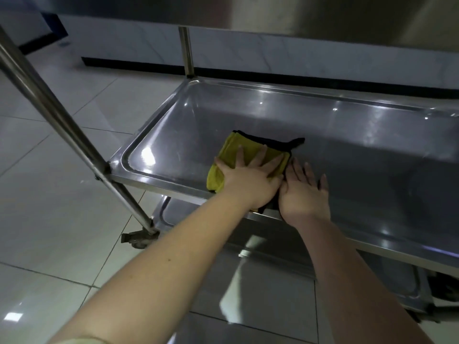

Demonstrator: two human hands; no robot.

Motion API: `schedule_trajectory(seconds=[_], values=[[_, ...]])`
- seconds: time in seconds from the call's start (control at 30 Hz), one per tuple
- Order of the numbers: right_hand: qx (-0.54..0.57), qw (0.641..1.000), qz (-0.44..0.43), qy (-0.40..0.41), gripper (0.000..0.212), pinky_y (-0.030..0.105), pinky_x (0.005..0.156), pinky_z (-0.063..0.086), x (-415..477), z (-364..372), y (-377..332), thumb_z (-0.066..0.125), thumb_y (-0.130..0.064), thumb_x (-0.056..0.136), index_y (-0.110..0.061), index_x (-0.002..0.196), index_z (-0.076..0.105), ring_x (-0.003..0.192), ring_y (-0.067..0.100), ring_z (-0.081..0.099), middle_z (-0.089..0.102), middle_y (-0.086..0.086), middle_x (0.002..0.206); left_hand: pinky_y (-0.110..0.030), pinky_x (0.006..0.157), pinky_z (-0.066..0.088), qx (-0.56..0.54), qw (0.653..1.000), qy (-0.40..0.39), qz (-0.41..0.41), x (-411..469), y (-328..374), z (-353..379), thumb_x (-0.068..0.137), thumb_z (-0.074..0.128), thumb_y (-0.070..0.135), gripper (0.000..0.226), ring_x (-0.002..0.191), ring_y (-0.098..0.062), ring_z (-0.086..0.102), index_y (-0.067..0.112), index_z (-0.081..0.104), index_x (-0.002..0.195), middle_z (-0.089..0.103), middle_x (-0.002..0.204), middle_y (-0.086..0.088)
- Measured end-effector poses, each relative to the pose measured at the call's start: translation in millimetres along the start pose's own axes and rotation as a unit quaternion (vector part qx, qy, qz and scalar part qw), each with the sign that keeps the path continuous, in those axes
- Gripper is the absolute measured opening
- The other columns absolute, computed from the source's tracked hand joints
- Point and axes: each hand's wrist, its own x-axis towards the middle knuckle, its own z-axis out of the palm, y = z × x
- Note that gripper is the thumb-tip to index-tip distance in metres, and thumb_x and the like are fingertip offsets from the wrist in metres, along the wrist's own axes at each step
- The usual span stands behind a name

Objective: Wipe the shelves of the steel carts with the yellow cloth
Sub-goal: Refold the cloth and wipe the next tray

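Observation:
A folded yellow cloth with a black edge lies on the middle shelf of a steel cart, near the shelf's front left corner. My left hand presses flat on the cloth with its fingers spread. Right beside it, my right hand rests flat on the bare steel, fingers straight, its thumb side against the cloth's black edge.
A slanted steel post of the cart rises at the left, and an upright post stands at the back corner. A lower shelf sits beneath, with a caster wheel on the tiled floor. A wall runs behind the cart.

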Motion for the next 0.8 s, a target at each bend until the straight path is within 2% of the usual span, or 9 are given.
schedule_trajectory(seconds=[0.1,0.23,0.33,0.43,0.53,0.63,0.73,0.8], values=[[0.003,1.0,-0.008,0.004,0.056,0.047,0.12,-0.001,0.1,1.6,-2.4,0.018,-0.031,0.102,-0.024,0.156,0.008,0.15,0.016,-0.001,0.002,-0.009,0.164,-0.073,0.105,-0.008,0.003,1.0,0.016,-0.012,-1.1,-47.5,-4.7,0.089,0.014,0.072,0.056,0.149,-0.024,-0.004,0.062,0.0,0.143,0.001,0.161,0.019],[0.003,1.0,-0.006,0.0,0.056,0.051,0.119,-0.006,1.0,1.9,-2.4,0.016,-0.038,0.102,-0.028,0.156,0.007,0.15,0.018,-0.003,0.0,-0.011,0.163,-0.074,0.106,-0.006,0.012,0.994,0.01,-0.11,-6.1,-132.0,-18.3,0.087,0.012,0.076,0.059,0.149,-0.024,-0.002,0.062,0.0,0.143,0.0,0.16,0.02],[-0.022,0.999,0.017,-0.015,0.06,0.064,0.11,-0.018,-2.0,1.2,-3.4,0.013,-0.056,0.097,-0.04,0.153,0.003,0.148,0.034,-0.013,-0.005,-0.014,0.163,-0.077,0.104,-0.006,0.004,0.983,0.008,-0.184,-14.5,-181.5,-26.8,0.085,0.01,0.078,0.063,0.149,-0.027,-0.003,0.06,0.0,0.144,-0.004,0.161,0.017],[-0.044,0.997,0.046,-0.043,0.067,0.071,0.1,-0.022,-4.0,-1.4,-6.4,0.005,-0.073,0.087,-0.05,0.149,-0.006,0.143,0.047,-0.02,-0.014,-0.012,0.162,-0.077,0.103,-0.004,0.003,0.978,-0.006,-0.208,-16.7,-189.9,-31.0,0.086,0.011,0.076,0.06,0.148,-0.031,-0.006,0.062,-0.003,0.143,-0.007,0.161,0.017],[-0.039,0.997,0.054,-0.047,0.068,0.074,0.103,-0.016,-3.8,-3.0,-9.4,0.006,-0.074,0.087,-0.048,0.15,-0.006,0.144,0.048,-0.016,-0.015,-0.004,0.162,-0.078,0.102,-0.001,-0.019,0.981,-0.016,-0.194,-10.0,-172.5,-30.4,0.089,0.013,0.073,0.053,0.147,-0.036,-0.011,0.066,-0.004,0.139,-0.01,0.16,0.02],[0.005,0.998,0.061,-0.02,0.07,0.072,0.107,-0.011,-5.8,-3.6,-10.0,0.008,-0.071,0.09,-0.041,0.153,-0.002,0.146,0.044,-0.011,-0.017,0.001,0.162,-0.078,0.103,-0.003,-0.025,0.991,-0.021,-0.133,5.5,-129.8,-27.3,0.09,0.016,0.073,0.054,0.147,-0.034,-0.013,0.065,-0.002,0.14,-0.011,0.159,0.021],[0.121,0.99,0.065,0.039,0.069,0.068,0.11,-0.01,-9.6,-6.8,-7.2,0.013,-0.067,0.094,-0.035,0.154,0.003,0.149,0.036,-0.002,-0.014,0.001,0.163,-0.076,0.104,-0.001,0.012,0.999,-0.036,-0.027,22.3,-55.1,-20.8,0.089,0.015,0.073,0.058,0.147,-0.036,-0.012,0.06,-0.001,0.144,-0.013,0.16,0.018],[0.221,0.967,0.077,0.096,0.065,0.061,0.112,-0.011,-11.2,-8.9,-4.2,0.022,-0.06,0.098,-0.031,0.155,0.01,0.15,0.029,0.001,-0.006,0.003,0.164,-0.078,0.101,-0.002,0.03,0.998,-0.051,0.031,23.1,-3.8,-11.0,0.09,0.018,0.07,0.059,0.147,-0.037,-0.01,0.058,-0.001,0.145,-0.014,0.16,0.016]])
